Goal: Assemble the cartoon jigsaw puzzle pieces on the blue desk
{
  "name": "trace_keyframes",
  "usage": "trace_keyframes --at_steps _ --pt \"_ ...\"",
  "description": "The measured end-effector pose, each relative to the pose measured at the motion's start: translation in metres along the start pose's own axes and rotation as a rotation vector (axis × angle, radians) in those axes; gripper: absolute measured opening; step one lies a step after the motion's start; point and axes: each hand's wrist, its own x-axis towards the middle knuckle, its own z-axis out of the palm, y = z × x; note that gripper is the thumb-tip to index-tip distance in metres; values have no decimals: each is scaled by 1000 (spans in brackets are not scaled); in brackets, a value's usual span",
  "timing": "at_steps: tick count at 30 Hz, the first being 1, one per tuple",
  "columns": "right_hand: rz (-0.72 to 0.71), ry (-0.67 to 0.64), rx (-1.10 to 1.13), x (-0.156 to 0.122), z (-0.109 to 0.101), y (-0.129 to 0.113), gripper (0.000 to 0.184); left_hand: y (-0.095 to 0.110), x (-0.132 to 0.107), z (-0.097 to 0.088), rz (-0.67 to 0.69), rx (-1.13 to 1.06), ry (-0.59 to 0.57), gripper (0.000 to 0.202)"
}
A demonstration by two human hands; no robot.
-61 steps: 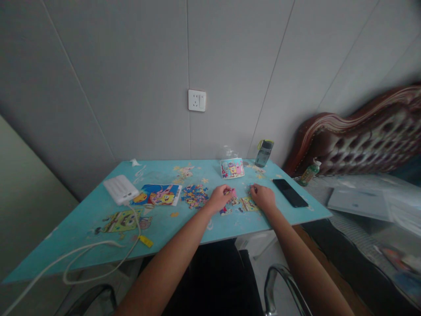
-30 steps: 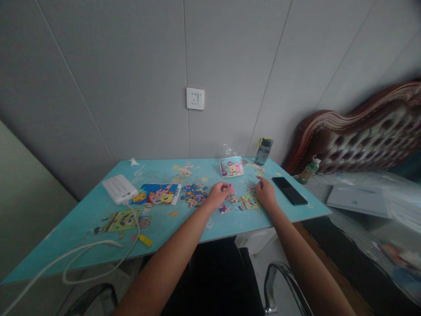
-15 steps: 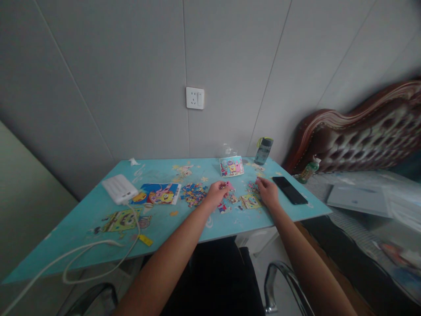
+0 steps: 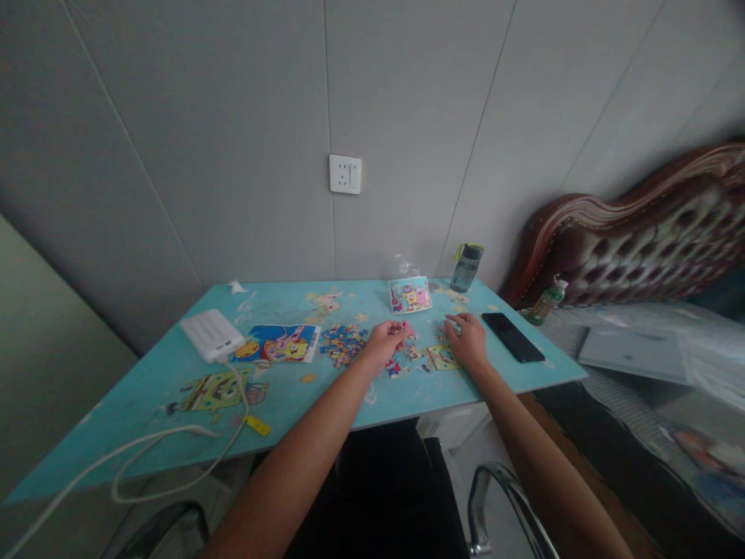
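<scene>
While the left hand (image 4: 382, 346) pinches a pink puzzle piece (image 4: 408, 329) at its two o'clock, the right hand (image 4: 471, 341), fingers loosely parted, seemingly empty, should lightly sort small pieces (image 4: 443, 332) at its ten o'clock.

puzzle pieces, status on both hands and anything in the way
Left hand holding pink puzzle section. Right hand at small pile, grip unclear. Bigger pile left of left hand. Phone right of right hand, seemingly not obstructing.

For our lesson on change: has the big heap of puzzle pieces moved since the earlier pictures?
No; the big heap of puzzle pieces lies below the wall socket, just as before.
</scene>
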Motion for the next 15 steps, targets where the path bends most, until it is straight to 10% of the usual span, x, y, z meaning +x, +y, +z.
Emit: trace_keyframes --at_steps 8,15 --pt "-54 -325 374 -16 34 -61 46 -1 -1 1 59 105 -45 28" --pt "97 -465 570 -15 39 -61 49 4 -3 -1 185 313 -8 14"
